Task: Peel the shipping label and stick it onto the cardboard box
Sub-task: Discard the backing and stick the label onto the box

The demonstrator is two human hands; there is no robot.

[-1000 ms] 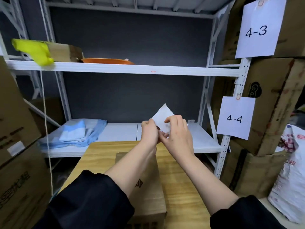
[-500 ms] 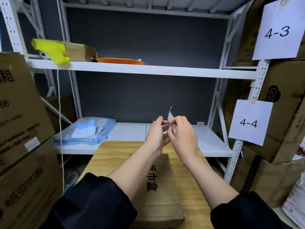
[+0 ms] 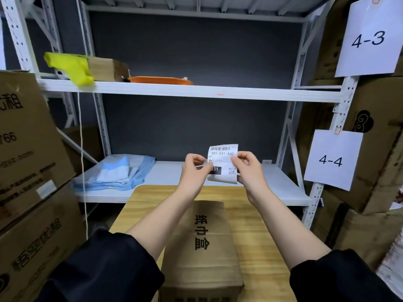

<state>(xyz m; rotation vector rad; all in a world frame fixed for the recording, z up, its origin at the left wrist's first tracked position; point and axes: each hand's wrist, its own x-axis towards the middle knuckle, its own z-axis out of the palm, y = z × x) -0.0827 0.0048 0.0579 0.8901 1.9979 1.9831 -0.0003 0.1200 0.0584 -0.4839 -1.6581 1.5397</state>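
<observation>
Label (image 3: 222, 159) pinched between left hand (image 3: 194, 171) and right hand (image 3: 248, 168) above cardboard box (image 3: 205, 247).

There is a single view, taken from the person's head and facing forward and slightly down toward a white shelf rack (image 3: 187, 91). It sits close over the wooden table (image 3: 259, 225), whose near edge falls below the frame. The two forearms reach in from the bottom corners, and the hands (image 3: 220, 168) meet near the centre. The wide lens bends the edges, so the stacked cartons (image 3: 30, 171) at the sides probably lean less than they appear.
</observation>
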